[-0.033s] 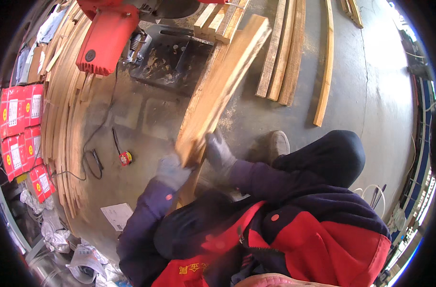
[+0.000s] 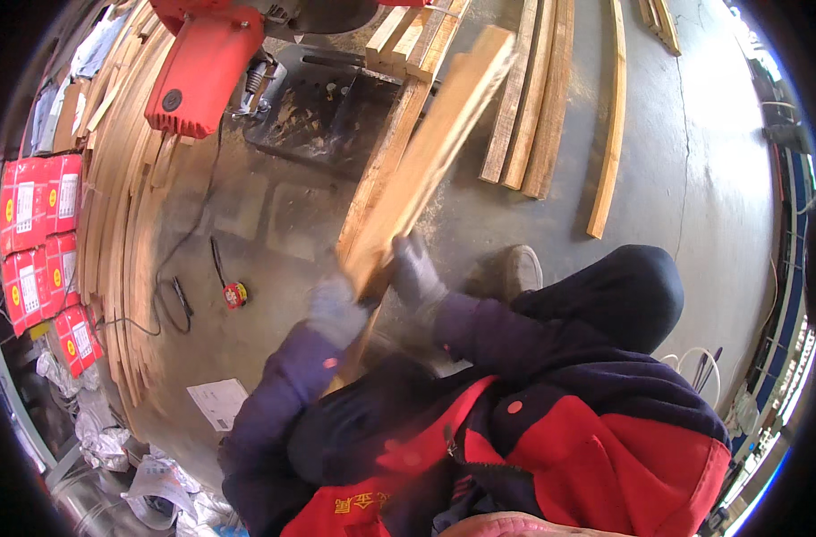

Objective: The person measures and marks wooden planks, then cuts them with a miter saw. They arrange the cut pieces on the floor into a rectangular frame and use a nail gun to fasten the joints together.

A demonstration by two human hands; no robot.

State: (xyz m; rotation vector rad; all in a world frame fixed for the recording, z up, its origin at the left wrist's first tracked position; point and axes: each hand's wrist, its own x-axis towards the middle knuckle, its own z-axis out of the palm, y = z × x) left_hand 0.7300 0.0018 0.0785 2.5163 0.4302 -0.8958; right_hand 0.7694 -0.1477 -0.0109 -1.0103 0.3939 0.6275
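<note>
My left hand (image 2: 335, 311), in a grey glove, closes on the near end of a wooden board (image 2: 433, 170); it is slightly blurred. The gloved right hand (image 2: 415, 268) grips the same board from its right side. The board slants away to the upper right, its far end raised in front of shorter wood blocks (image 2: 410, 46). Below and left of it, another wooden strip (image 2: 383, 172) runs beside the black base (image 2: 314, 112) of a red power saw (image 2: 207, 85). My fingers are partly hidden behind the wood.
Long wooden strips (image 2: 113, 233) are stacked at left, beside red boxes (image 2: 39, 201). A tape measure (image 2: 235, 295), a black cable (image 2: 189, 237) and a paper sheet (image 2: 218, 403) lie on the floor. More strips (image 2: 542, 107) lie at upper right. Crumpled plastic (image 2: 104, 434) sits lower left.
The board has shifted slightly to the right in my hands, uncovering more of the strip below. My left hand has moved a little right with it.
</note>
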